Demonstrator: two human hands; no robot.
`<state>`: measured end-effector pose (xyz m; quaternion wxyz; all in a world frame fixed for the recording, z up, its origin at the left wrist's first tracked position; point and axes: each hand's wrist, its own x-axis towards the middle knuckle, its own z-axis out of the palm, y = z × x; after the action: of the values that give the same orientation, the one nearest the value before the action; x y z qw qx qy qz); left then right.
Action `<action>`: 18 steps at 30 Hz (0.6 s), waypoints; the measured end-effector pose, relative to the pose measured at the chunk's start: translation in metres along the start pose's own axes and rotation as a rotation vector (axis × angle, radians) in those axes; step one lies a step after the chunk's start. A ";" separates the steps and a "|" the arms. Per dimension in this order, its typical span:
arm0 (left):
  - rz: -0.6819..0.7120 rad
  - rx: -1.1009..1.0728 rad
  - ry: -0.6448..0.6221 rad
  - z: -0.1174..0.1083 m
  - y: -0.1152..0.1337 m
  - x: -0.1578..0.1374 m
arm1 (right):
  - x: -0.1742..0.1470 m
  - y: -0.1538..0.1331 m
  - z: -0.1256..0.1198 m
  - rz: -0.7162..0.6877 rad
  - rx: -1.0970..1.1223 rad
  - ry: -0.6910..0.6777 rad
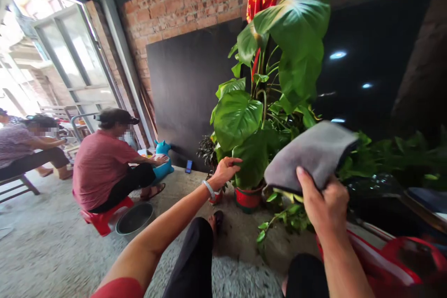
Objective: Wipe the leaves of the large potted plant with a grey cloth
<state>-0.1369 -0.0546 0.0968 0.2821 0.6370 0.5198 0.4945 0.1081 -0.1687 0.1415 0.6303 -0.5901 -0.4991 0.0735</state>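
A tall potted plant (238,118) with broad, glossy green leaves stands before me, its red pot (248,199) on the floor. My left hand (226,171), with a pale bangle at the wrist, is closed with fingers curled at the left edge of a low, large leaf (253,158); the fingertips partly overlap it. In my right hand (324,200) is a grey cloth (310,153) with a dark edge, gripped between thumb and fingers. The cloth hangs to the right of the leaf, apart from it, and hides part of the lower plant.
At left, a person in a red shirt (101,158) sits on a red stool (106,216) near a grey basin (135,220) and a blue animal-shaped toy (162,160). A phone (188,166) leans by the dark panel (188,88). Trailing greenery (286,221) lies right of the pot.
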 end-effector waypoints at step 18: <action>-0.108 -0.436 0.107 -0.050 -0.005 -0.002 | -0.055 0.097 -0.057 0.352 -0.156 -0.484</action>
<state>-0.1849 -0.0631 0.1094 0.4110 0.5051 0.4482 0.6125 0.1699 -0.2162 0.0434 0.4235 -0.6792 -0.5292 0.2815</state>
